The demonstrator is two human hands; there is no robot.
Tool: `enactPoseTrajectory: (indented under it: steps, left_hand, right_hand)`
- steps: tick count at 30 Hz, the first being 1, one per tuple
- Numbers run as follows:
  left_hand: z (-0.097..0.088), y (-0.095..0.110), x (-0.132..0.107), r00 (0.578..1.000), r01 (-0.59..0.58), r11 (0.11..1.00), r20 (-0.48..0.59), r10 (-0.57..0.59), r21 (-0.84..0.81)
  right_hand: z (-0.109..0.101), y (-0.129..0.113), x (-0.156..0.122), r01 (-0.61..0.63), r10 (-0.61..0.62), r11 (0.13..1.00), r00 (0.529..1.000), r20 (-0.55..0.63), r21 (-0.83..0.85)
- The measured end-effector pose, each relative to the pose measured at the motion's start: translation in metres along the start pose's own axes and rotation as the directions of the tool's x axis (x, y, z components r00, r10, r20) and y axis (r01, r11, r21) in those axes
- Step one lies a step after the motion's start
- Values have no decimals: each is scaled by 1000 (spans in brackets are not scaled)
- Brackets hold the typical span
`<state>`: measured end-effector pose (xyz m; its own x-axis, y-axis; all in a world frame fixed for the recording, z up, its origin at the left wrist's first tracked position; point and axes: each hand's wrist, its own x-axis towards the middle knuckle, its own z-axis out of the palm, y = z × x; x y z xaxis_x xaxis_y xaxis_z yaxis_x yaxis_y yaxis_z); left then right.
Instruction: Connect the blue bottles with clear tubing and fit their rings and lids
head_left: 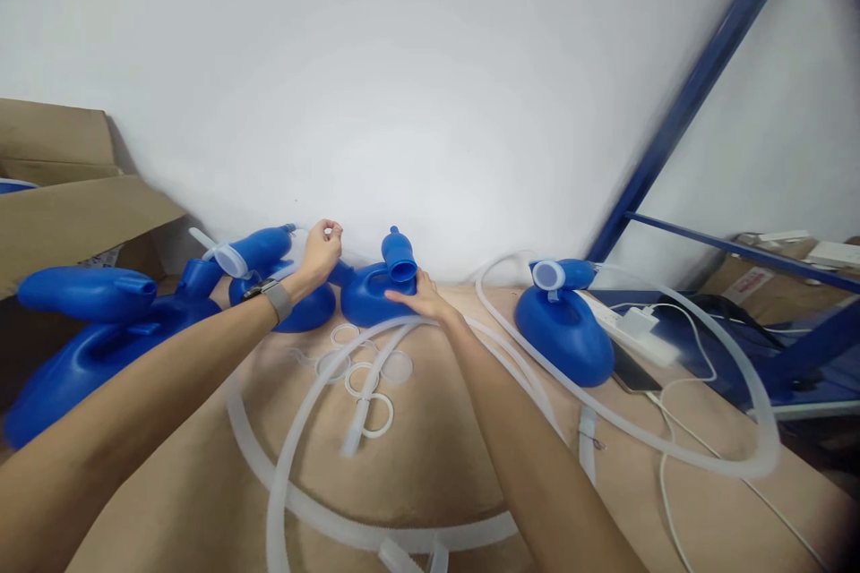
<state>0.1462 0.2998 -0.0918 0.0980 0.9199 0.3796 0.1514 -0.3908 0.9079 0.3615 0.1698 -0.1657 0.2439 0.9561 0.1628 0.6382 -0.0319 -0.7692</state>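
R hand (426,297) grips blue plastic jug-shaped bottle (366,302) (approx. 12 o'clock), fingers partly hidden. Brace bottle level. L hand (323,251) is near its neck (343,272), fingers curled narrow; contents: can't tell. Bottle long axis approx. 9–3 o'clock, neck toward 10. Blue bulb-shaped plastic spout (398,249) atop: tip 12, mouth approx. 6.

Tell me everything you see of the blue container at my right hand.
The blue container looks like smooth plastic, with a low, rounded body standing on the tan work surface near the white wall. A blue funnel-like piece sits on top, its narrow tip toward the wall, its round mouth open toward the camera; whether it is fastened is unclear. Your right hand touches the container's right side. A pale tube curves in front.
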Motion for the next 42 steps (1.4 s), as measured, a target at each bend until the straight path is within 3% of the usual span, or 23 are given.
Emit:
enactPoseTrajectory:
  steps: [4, 6, 9, 14, 19, 21, 23, 26, 30, 33, 35, 36, 37, 39, 40, 42]
  left_hand:
    - [-21, 7, 9, 981, -1, 999, -193, 8, 40]
    - [-37, 14, 10, 976, -25, 996, -215, 42, 84]
    - [-55, 31, 6, 987, -80, 982, -126, 102, 172]
    - [-68, 74, -9, 983, -168, 918, -10, 183, 359]
    - [-81, 117, -51, 966, -247, 838, 188, 176, 487]
    - [-88, 135, -76, 931, -354, 774, 274, 240, 525]
    - [-94, 153, -97, 872, -490, 651, 338, 355, 580]
    - [-100, 174, -115, 793, -602, 490, 401, 459, 630]
    - [-98, 181, -118, 735, -675, 442, 484, 475, 591]
    - [-84, 178, -117, 697, -716, 489, 553, 457, 498]
    - [-69, 175, -120, 674, -725, 553, 589, 446, 411]
    - [-59, 173, -122, 662, -722, 592, 608, 439, 359]
    - [-48, 171, -125, 650, -714, 629, 625, 432, 308]
    - [-23, 164, -133, 628, -693, 684, 657, 418, 227]
    - [-8, 159, -138, 618, -687, 698, 670, 412, 204]
    - [23, 148, -150, 600, -680, 713, 689, 406, 172]
  right_hand:
    - [1, 0, 0, -15, 15, 1000, 1000, -11, 4]
    - [1, 0, 0, -18, 18, 1000, 1000, -12, 8]
    - [0, -1, 0, -15, 15, 1000, 1000, -12, 12]
    - [-2, -2, -2, -12, 12, 1000, 1000, 0, -6]
    - [-4, -8, -3, -27, 29, 998, 999, 24, -54]
    - [-5, -15, -5, -54, 59, 994, 997, 49, -94]
    - [-8, -25, -9, -92, 104, 985, 992, 74, -148]
    - [-27, -42, -27, -114, 146, 968, 981, 132, -222]
    - [-84, -59, -92, -33, 115, 961, 950, 291, -273]
    - [-125, -60, -172, 12, 112, 952, 917, 384, -305]
    - [-137, -49, -234, 61, 124, 905, 909, 398, -421]
    - [-138, -39, -264, 46, 160, 872, 914, 372, -487]
    - [-135, -26, -293, -11, 204, 823, 939, 276, -569]
    - [-123, 10, -343, -221, 292, 707, 956, -7, -672]
    - [-115, 29, -363, -328, 330, 674, 935, -128, -662]
    - [-101, 66, -391, -385, 314, 716, 922, -225, -583]
